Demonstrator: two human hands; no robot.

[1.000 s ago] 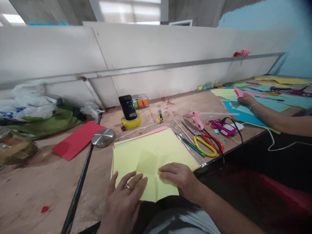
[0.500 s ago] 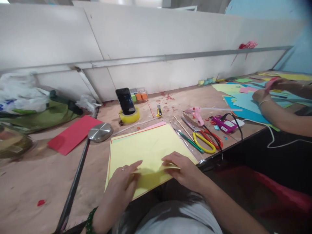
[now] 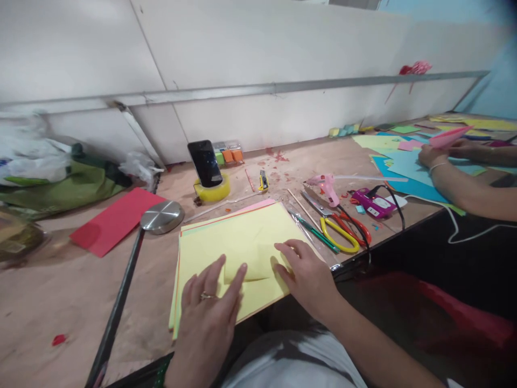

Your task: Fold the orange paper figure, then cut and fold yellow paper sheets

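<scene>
A small pale yellow paper piece (image 3: 254, 263) lies on a stack of large yellow sheets (image 3: 210, 242) at the table's front edge. My left hand (image 3: 212, 307) is open, its fingers spread at the small piece's left end, with the index fingertip over it. On the other side, my right hand (image 3: 305, 275) is open too, fingers apart beside the piece's right end. Orange, green and pink edges show under the top sheet.
Yellow-handled scissors (image 3: 339, 234), green pens, a pink glue gun (image 3: 327, 188) and a purple power strip (image 3: 375, 203) lie right. A metal disc (image 3: 162, 216) touches red paper (image 3: 117, 221) left. A phone (image 3: 205, 163) leans in yellow tape. Another person's hands hold pink paper.
My fingers have opened and spread, and the small yellow piece now lies flatter between my hands. The view has shifted slightly. The other person's pink paper has risen.
</scene>
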